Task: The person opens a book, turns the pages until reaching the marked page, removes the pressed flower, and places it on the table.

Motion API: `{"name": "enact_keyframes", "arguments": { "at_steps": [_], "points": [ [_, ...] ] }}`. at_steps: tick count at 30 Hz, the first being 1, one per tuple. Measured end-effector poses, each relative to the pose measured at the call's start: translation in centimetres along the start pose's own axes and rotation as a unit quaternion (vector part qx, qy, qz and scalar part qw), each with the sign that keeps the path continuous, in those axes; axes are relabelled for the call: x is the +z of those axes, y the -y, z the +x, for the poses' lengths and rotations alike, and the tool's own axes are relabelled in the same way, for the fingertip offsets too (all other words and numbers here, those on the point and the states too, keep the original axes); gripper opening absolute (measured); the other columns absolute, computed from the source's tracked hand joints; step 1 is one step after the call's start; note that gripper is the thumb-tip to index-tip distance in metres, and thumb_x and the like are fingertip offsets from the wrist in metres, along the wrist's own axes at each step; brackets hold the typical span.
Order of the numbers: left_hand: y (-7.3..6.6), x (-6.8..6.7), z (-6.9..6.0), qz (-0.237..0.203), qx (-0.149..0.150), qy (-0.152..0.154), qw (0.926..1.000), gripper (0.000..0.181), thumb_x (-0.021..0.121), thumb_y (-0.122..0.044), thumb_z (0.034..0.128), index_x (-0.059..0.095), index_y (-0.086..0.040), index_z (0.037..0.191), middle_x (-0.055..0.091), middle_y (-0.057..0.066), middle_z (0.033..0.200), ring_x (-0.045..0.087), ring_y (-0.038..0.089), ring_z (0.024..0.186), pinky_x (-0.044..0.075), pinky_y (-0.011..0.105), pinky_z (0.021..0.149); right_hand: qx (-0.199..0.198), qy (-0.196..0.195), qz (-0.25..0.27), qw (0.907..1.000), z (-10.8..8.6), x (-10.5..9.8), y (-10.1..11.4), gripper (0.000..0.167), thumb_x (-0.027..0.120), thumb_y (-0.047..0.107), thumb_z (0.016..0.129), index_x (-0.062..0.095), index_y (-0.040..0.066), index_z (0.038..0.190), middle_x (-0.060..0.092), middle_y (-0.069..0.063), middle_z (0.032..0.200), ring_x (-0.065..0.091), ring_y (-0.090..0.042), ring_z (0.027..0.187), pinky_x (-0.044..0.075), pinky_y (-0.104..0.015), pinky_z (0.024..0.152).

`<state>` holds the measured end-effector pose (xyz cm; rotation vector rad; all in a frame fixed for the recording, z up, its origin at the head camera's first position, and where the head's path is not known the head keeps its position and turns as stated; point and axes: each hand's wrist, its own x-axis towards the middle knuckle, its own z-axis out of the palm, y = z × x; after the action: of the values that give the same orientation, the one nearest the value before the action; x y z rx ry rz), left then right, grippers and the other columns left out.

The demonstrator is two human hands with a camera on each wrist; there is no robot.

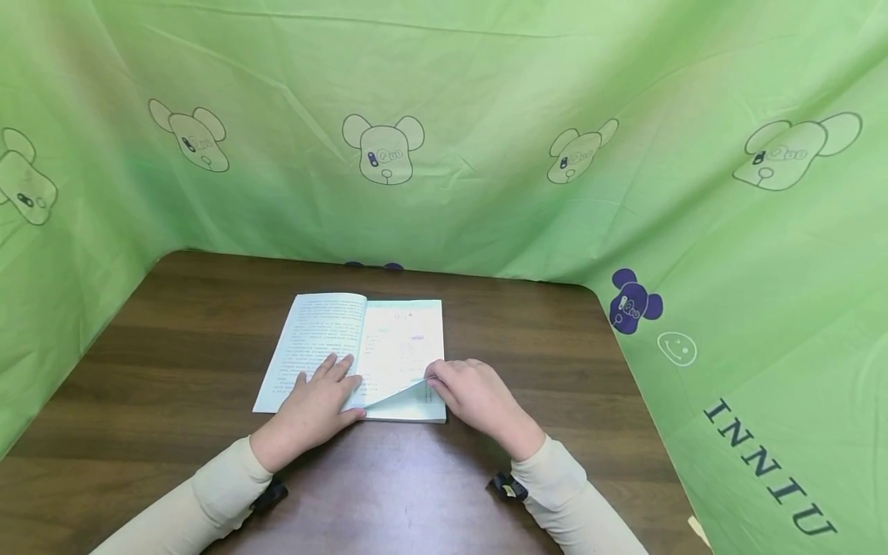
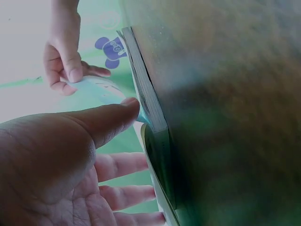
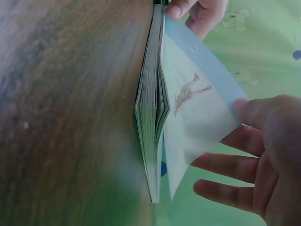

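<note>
An open book [image 1: 326,324] lies on the wooden table, print covering its left page. My left hand [image 1: 315,408] rests on the lower part of that page, fingers spread toward the spine and thumb by the bottom edge. Between thumb and fingers, my right hand [image 1: 479,393] pinches the lower right corner of a page [image 3: 202,103], lifted and bent up from the pages beneath. A blue border and a small drawn figure show on this page in the right wrist view. In the left wrist view, the left thumb [image 2: 117,117] lies at the book's edge.
The brown wooden table [image 1: 208,331] extends around the book. Green cloth [image 1: 472,223] with bear-head prints hangs behind it and on both sides. Each wrist wears a black device, one seen under the right sleeve [image 1: 508,487].
</note>
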<state>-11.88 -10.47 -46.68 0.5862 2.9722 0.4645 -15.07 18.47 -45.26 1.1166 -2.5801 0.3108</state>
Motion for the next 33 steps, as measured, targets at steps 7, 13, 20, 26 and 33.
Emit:
{"name": "enact_keyframes", "arguments": {
  "at_steps": [7,13,20,26,33],
  "points": [
    [0.0,0.0,0.1,-0.002,-0.003,-0.010,0.9999,0.060,0.073,-0.040,0.0942,0.060,-0.006,0.141,0.045,0.020,0.157,0.037,0.044,0.148,0.036,0.078,0.101,0.003,-0.042,-0.005,0.9991,0.2,-0.5,-0.1,0.018,0.068,0.021,0.098,0.067,0.016,0.116,0.076,0.004,0.105,0.073,-0.014,0.096,0.057,-0.036,0.087],
    [0.2,0.1,0.3,-0.021,0.001,-0.079,0.9966,0.084,0.077,-0.033,0.0925,0.033,-0.004,0.158,0.041,0.025,0.157,0.043,0.046,0.143,0.044,0.071,0.100,0.051,-0.076,0.007,0.9958,0.3,-0.7,-0.4,0.040,0.071,0.022,0.096,0.062,0.010,0.132,0.070,-0.004,0.129,0.068,-0.023,0.118,0.053,-0.043,0.099],
    [0.4,0.1,0.5,-0.031,0.024,-0.180,0.9829,0.118,0.088,-0.025,0.0813,0.006,-0.003,0.164,0.018,0.033,0.164,0.034,0.052,0.145,0.047,0.058,0.105,0.058,0.005,0.030,0.9979,0.2,-0.5,-0.6,0.045,0.073,0.029,0.095,0.063,0.011,0.136,0.064,-0.008,0.141,0.060,-0.026,0.131,0.047,-0.048,0.108],
    [0.3,-0.2,0.5,0.006,0.014,-0.195,0.9807,0.124,0.093,-0.021,0.0741,0.010,-0.008,0.164,0.000,0.029,0.168,0.015,0.052,0.152,0.034,0.075,0.107,0.021,0.113,0.033,0.9928,-0.2,-0.3,-0.5,0.062,0.070,0.044,0.096,0.054,0.015,0.148,0.045,-0.012,0.159,0.041,-0.037,0.147,0.029,-0.059,0.119],
    [0.5,-0.4,0.4,0.042,0.027,-0.155,0.9866,0.100,0.086,-0.017,0.0817,0.028,-0.016,0.163,0.009,0.020,0.171,0.006,0.050,0.155,0.015,0.081,0.111,-0.001,0.204,0.047,0.9779,-0.9,0.6,-0.5,0.078,0.064,0.058,0.094,0.042,0.020,0.158,0.023,-0.013,0.169,0.020,-0.044,0.155,0.013,-0.068,0.121]
  ]
}}
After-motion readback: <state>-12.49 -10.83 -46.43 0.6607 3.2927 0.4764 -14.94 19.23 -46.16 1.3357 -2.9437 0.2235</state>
